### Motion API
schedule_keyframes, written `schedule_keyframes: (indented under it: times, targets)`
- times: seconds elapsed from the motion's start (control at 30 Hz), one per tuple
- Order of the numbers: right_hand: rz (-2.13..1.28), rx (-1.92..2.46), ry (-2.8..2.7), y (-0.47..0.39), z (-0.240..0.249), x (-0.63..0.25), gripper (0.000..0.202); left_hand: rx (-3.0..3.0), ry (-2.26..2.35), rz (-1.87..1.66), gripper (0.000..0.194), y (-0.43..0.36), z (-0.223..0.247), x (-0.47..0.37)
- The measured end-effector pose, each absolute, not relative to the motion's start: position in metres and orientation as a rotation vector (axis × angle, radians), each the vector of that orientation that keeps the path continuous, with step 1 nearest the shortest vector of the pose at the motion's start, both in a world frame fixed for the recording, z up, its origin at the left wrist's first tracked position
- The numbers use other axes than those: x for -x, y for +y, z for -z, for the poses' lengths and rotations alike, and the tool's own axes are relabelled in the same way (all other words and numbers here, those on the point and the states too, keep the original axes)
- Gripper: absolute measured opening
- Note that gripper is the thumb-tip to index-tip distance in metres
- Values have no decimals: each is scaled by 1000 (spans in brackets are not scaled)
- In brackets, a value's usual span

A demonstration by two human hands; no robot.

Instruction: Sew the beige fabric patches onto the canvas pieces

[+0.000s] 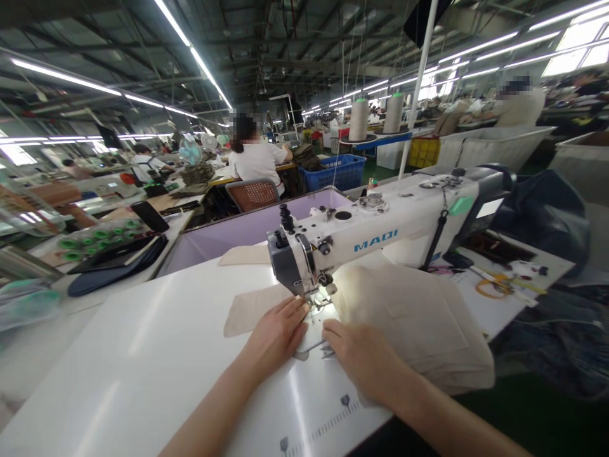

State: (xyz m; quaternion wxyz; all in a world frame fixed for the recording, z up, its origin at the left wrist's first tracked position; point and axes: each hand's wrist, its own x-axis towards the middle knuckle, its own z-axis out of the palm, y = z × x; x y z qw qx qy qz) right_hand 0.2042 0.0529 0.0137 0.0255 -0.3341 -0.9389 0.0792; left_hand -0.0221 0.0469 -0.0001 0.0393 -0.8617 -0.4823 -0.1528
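Fingers on your left hand (pixel 280 327) lie together by the sewing machine (pixel 354 225); your right hand (pixel 364 355) curls beside beige cloth (pixel 413 311). I can't tell what either holds.

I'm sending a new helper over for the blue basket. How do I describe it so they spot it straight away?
Find the white sewing machine lettered MAQI. Look beyond it, just right of the seated person in a white top. The blue basket there has slotted sides and dark cloth heaped at its left end; the crate farther right is yellow.
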Motion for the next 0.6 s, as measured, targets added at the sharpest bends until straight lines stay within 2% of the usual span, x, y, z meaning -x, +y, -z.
schedule_keyframes:
  times: [0.6]
  targets:
    - [-259, 1040, -2858, 55, -8, -205, 19, 2638, -1530, 430, 35, 51, 0, 27]
